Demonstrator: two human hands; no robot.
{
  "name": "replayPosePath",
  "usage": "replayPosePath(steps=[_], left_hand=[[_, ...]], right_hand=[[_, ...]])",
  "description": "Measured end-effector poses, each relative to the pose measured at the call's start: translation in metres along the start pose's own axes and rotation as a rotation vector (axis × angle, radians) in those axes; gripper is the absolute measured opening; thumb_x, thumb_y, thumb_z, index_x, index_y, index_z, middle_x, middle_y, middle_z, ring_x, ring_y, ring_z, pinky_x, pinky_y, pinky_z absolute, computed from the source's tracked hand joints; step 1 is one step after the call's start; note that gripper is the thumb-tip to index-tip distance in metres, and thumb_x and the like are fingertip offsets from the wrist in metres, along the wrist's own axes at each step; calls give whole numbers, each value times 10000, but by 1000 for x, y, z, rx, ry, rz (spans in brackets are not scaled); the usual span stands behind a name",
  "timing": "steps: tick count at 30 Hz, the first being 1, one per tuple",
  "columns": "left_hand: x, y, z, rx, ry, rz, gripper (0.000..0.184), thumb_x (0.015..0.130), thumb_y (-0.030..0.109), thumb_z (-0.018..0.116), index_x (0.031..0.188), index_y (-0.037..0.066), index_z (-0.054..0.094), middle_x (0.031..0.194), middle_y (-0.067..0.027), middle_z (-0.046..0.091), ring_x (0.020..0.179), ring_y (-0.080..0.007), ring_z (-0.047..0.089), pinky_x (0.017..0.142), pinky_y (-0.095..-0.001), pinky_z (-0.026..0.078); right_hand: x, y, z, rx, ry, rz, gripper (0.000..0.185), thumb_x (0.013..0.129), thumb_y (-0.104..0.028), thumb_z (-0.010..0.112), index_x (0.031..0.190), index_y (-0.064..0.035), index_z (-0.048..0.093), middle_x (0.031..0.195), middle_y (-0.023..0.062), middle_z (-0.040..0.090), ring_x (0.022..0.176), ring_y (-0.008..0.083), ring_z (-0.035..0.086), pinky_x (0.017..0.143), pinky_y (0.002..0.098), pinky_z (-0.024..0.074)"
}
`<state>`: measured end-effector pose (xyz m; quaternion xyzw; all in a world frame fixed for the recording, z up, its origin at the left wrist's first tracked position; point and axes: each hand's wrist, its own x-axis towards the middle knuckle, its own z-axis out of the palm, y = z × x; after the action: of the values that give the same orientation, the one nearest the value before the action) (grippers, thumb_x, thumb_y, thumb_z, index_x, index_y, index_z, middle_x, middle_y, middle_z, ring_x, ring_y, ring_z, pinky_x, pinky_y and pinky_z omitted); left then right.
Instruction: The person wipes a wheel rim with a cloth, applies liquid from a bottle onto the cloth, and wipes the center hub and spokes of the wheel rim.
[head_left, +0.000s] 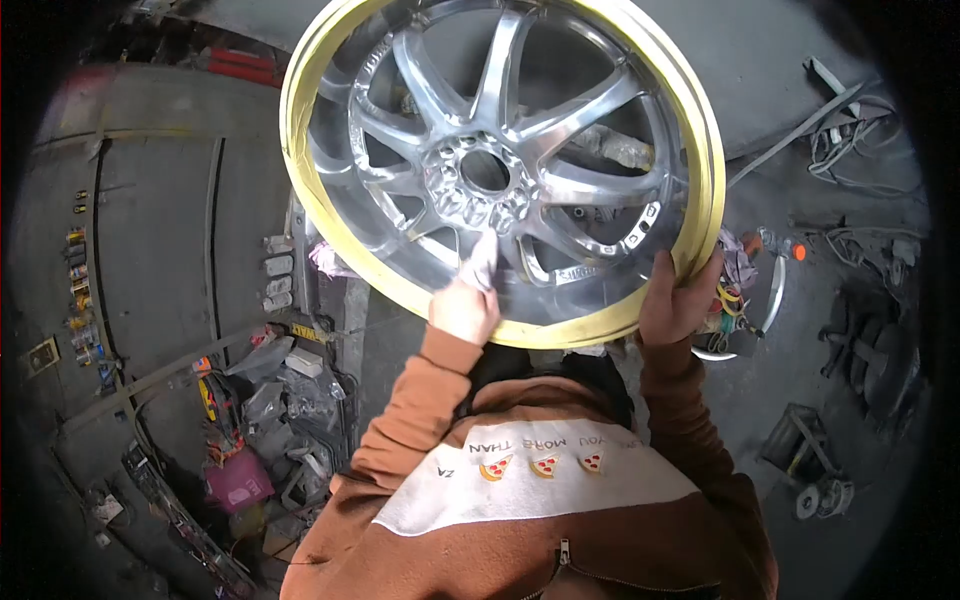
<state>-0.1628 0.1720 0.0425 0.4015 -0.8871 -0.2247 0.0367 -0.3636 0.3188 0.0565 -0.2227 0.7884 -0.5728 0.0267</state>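
Observation:
A polished metal wheel rim (560, 185) with several spokes is tilted up in front of me. Yellow masking tape (708, 150) covers its outer edge. My left hand (466, 308) has a small white cloth (484, 262) bunched at its fingers, pressed against the metal just below the hub. The exact grip of those fingers is partly covered by the cloth. At the lower right of the wheel, my right hand (684, 298) grips the taped edge, with the thumb on the inner side and the other fingers mostly behind.
To the left lie a cluttered heap of plastic bags (285, 390) and a pink item (240, 480). Several batteries (80, 290) line the far left. Cables (860, 150) hang at the right, above a metal frame (797, 440). A container of tools (735, 310) stands beside my right hand.

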Motion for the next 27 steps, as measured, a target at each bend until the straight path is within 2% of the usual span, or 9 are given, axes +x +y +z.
replayPosePath(steps=[2,7,12,14,17,20,22,24,27], left_hand=[[5,-14,4,121,-98,-40,467,767,142,557,1232,103,541,825,-209,638,650,-374,624,629,-425,532],[-2,-9,11,59,3,18,530,756,155,564,1278,109,485,753,-211,624,635,-387,610,602,-453,520],[-5,-3,14,77,-39,-26,287,766,162,555,1023,52,622,699,-218,614,615,-388,606,593,-473,508],[-2,-6,13,7,3,-36,264,762,164,563,984,32,618,681,-214,609,607,-385,604,600,-477,506],[5,-24,13,126,-72,-101,501,744,166,565,1227,43,508,682,-220,605,607,-387,606,609,-475,509],[-4,7,9,57,-50,-46,485,733,157,565,1197,24,524,681,-219,607,583,-394,598,585,-473,511],[4,-19,16,116,59,-28,301,748,170,553,992,5,615,660,-228,602,588,-383,608,570,-481,509],[15,-32,-2,124,-64,-131,475,789,165,536,1250,52,508,695,-202,612,574,-358,604,561,-468,507],[-2,-19,7,101,-49,-30,456,783,157,528,1227,56,515,763,-227,620,632,-383,612,604,-473,512]], right_hand=[[1,-2,-1,-20,-47,-14,326,846,-29,547,1147,26,435,1001,67,490,903,139,464,830,268,386],[2,-1,2,-41,-1,-45,308,848,-29,547,1134,17,442,983,59,489,895,136,460,824,268,386],[3,-3,3,6,-12,-47,305,847,-24,547,1131,15,442,971,53,489,881,133,461,809,270,391],[0,-5,1,50,-5,44,393,810,-58,582,1160,56,446,1082,170,474,989,284,488,903,366,370],[0,0,-1,39,-39,23,382,809,-57,580,1153,49,450,1076,169,479,978,279,495,893,363,378],[1,-2,0,22,-28,49,370,808,-55,579,1141,47,455,1066,168,484,965,277,503,883,359,384],[1,-2,-1,-4,-35,44,362,808,-50,577,1136,46,457,1057,165,486,963,272,506,879,353,385],[1,-5,-1,30,-38,40,361,813,-55,574,1138,45,455,1057,165,485,966,265,503,879,350,384],[1,-5,1,47,-19,48,358,813,-51,574,1137,44,452,1057,162,484,966,257,500,881,347,384]])
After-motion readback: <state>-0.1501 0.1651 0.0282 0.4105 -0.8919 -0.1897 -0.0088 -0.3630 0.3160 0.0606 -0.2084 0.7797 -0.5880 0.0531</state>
